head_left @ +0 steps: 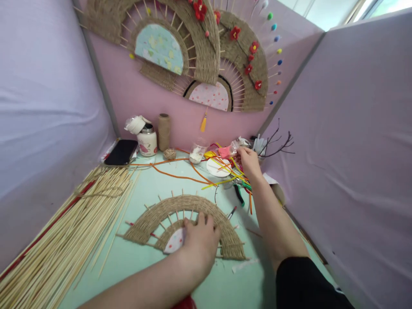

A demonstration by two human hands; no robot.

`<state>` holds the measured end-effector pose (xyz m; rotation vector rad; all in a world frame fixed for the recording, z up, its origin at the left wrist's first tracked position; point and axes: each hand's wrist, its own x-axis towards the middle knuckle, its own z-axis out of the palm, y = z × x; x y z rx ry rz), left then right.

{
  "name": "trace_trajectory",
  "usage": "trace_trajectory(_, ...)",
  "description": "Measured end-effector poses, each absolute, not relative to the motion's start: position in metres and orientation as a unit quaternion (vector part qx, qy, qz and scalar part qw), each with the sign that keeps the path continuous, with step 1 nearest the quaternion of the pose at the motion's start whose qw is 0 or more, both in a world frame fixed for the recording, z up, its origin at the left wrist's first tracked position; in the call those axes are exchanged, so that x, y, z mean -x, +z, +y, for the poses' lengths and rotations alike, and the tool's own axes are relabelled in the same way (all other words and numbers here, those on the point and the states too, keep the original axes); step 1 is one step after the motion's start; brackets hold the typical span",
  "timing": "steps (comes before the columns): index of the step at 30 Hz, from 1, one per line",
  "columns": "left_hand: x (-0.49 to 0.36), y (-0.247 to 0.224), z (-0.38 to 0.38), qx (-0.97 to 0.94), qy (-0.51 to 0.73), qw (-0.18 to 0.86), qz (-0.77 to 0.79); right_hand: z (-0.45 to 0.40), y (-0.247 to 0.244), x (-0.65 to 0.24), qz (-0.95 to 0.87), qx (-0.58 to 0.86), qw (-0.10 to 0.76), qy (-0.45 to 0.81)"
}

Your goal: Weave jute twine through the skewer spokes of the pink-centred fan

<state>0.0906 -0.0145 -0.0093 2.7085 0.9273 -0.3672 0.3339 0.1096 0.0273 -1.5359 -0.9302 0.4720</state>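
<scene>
A half-round fan woven of brown twine over thin sticks lies flat on the table, with a white, dotted panel at its centre. My left hand rests on its middle, fingers apart and bent over the inner woven band, covering part of the panel. Farther back, my right hand pinches the clear end of a small plastic bag with something pink inside. Beneath and around that bag are a white paper disc and orange and yellow fuzzy stems.
Long thin sticks lie bundled at left, near a phone, a white flask and a twine spool. Green-and-black-handled pliers and a pen lie right of centre. Finished fans hang on the back wall; bare twigs stand at right.
</scene>
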Motion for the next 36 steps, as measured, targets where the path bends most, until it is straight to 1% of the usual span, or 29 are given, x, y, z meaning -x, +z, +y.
trace_trajectory(3,-0.085,-0.011,-0.015,-0.927,-0.150,0.142,0.311,0.084,0.023,-0.309,-0.373,0.619,0.627,0.289)
trace_trajectory(6,-0.081,-0.007,-0.021,-0.921,-0.143,0.143,0.333,0.065,0.023,-0.289,-0.384,0.593,0.623,0.337)
trace_trajectory(10,-0.078,-0.003,-0.038,-0.911,-0.148,0.124,0.364,0.044,0.035,-0.265,-0.411,0.564,0.616,0.364)
trace_trajectory(14,-0.077,0.000,-0.058,-0.896,-0.162,0.131,0.393,0.024,0.051,-0.239,-0.451,0.537,0.599,0.387)
trace_trajectory(17,-0.065,0.008,-0.061,-0.911,-0.146,0.132,0.363,0.012,0.053,-0.222,-0.478,0.533,0.577,0.393)
trace_trajectory(20,-0.043,0.021,-0.051,-0.936,-0.049,0.136,0.321,0.001,0.042,-0.210,-0.479,0.553,0.580,0.358)
trace_trajectory(23,-0.025,0.027,-0.038,-0.906,0.102,0.106,0.398,-0.014,0.022,-0.199,-0.479,0.567,0.591,0.315)
trace_trajectory(25,-0.021,0.021,-0.033,-0.867,0.239,0.063,0.432,-0.023,0.006,-0.191,-0.491,0.574,0.584,0.297)
trace_trajectory(27,-0.023,0.006,-0.030,-0.847,0.322,0.048,0.421,-0.032,-0.009,-0.181,-0.501,0.570,0.580,0.296)
trace_trajectory(29,-0.028,-0.011,-0.027,-0.839,0.357,0.051,0.407,-0.038,-0.020,-0.173,-0.507,0.556,0.578,0.317)
trace_trajectory(32,-0.029,-0.031,-0.021,-0.837,0.366,0.053,0.404,-0.043,-0.028,-0.164,-0.518,0.532,0.577,0.340)
trace_trajectory(36,-0.022,-0.037,-0.014,-0.830,0.356,0.036,0.428,-0.047,-0.028,-0.161,-0.536,0.518,0.552,0.373)
